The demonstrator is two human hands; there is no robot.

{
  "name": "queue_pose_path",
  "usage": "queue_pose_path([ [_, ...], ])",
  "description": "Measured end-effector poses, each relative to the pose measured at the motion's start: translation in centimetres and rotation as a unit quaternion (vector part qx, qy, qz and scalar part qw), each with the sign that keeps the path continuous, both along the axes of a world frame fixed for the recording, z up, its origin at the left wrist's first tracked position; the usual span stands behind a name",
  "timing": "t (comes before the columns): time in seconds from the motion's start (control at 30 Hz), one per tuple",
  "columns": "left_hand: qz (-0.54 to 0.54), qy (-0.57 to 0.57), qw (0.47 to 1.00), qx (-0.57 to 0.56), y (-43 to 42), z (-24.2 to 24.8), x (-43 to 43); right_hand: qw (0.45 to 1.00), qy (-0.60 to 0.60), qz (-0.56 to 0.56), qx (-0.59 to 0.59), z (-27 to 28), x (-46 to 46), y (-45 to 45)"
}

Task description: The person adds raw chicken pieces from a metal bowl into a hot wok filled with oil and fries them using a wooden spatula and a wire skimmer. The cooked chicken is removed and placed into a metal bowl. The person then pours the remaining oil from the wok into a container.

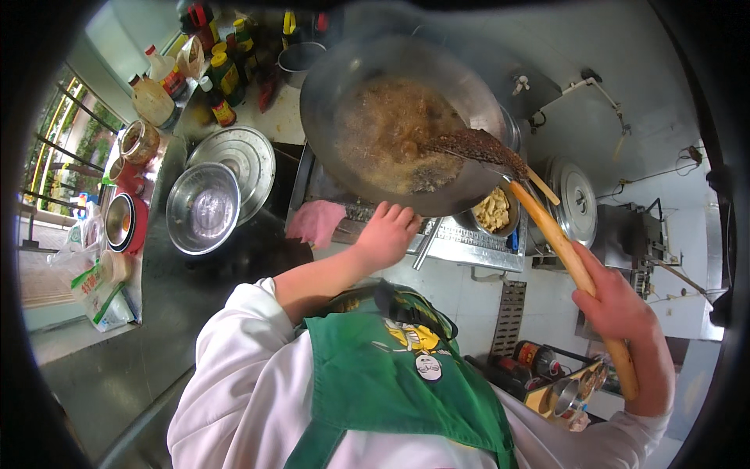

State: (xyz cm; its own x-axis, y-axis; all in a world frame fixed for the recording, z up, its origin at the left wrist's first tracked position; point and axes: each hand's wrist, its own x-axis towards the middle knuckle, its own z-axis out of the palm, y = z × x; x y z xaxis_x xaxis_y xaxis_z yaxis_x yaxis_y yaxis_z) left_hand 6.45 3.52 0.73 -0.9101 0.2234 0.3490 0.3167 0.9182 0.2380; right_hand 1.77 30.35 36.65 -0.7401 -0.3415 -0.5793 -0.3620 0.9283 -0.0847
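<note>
My right hand grips a long wooden handle that slants toward the wok's right rim. At its upper end, a dark strainer reaches over the wok, its surface crusted with or full of dark brown bits. A large steel wok holds bubbling brown liquid with dark bits gathered near its lower right. My left hand is palm down at the wok's near rim, with nothing visible in it; whether it touches the metal I cannot tell. A pink cloth lies left of that hand.
Beside the wok, a bowl of pale yellow pieces sits under the strainer side. To the left are a steel bowl, a round lid and several sauce bottles. A metal rod juts from the stove front. A lidded pot stands right.
</note>
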Motion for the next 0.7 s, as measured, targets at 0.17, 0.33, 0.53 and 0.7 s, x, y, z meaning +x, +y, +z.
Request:
queue_pose_path([
  [0.17,-0.014,0.081,0.994,0.077,-0.1,-1.3,1.0,0.992,-0.032,-0.032,0.119,2.9,1.5,-5.4],
  [0.33,-0.019,0.04,0.996,0.077,0.0,-1.3,2.8,0.971,-0.074,-0.039,0.226,4.2,1.6,-9.2],
  [0.53,-0.029,0.003,0.998,0.06,0.1,-1.2,3.6,0.964,-0.075,-0.014,0.256,4.4,0.7,-9.5],
  [0.7,-0.044,-0.027,0.995,0.083,0.2,-1.2,3.6,0.97,-0.077,0.01,0.231,4.2,0.0,-8.2],
])
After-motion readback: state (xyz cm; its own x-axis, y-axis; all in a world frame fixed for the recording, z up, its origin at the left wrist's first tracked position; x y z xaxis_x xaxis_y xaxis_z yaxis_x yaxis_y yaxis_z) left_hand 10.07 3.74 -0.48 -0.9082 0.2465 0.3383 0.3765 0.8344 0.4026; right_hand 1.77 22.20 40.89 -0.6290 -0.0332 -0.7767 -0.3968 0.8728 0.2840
